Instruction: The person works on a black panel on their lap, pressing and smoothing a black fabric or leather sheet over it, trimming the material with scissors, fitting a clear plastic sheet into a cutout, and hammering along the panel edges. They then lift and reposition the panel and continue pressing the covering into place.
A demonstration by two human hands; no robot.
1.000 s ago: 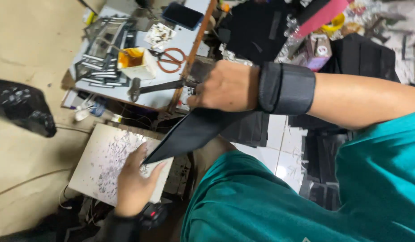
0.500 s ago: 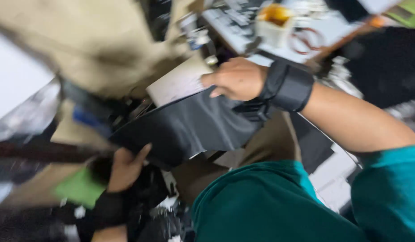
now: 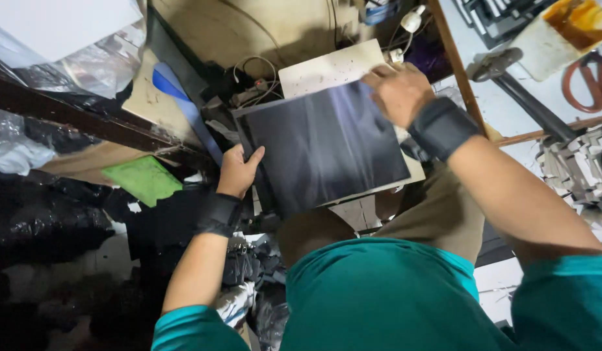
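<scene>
**Both hands on a dark sheet, held over a pale board**

Head view, looking down past a teal shirt.

- Left hand: gripping the left edge of a dark square sheet, thumb on the top face, fingers curled beneath. Black wrist wrap on this arm.
- Right hand: closed on the sheet's far right corner, fingers bent over the edge. A second black wrist wrap sits just behind it.
- Sheet: black, slightly glossy, with a pale streak of reflected light across it. Held roughly flat in front of the person's lap, tilted a little. It lies over a pale speckled board, which shows above its top edge and along its lower right edge. Whether sheet and board touch, cannot tell.
- Right of the hands: a bench with a wooden rim. On it a hammer, head toward the rim, handle running down and right; red-handled scissors near the frame edge; a white container with orange-brown contents at the top right.
- Beyond the board: tangled cables and a white plug on the floor.
- Left side: a green scrap, a blue strip, crumpled clear plastic and dark clutter low down.
</scene>
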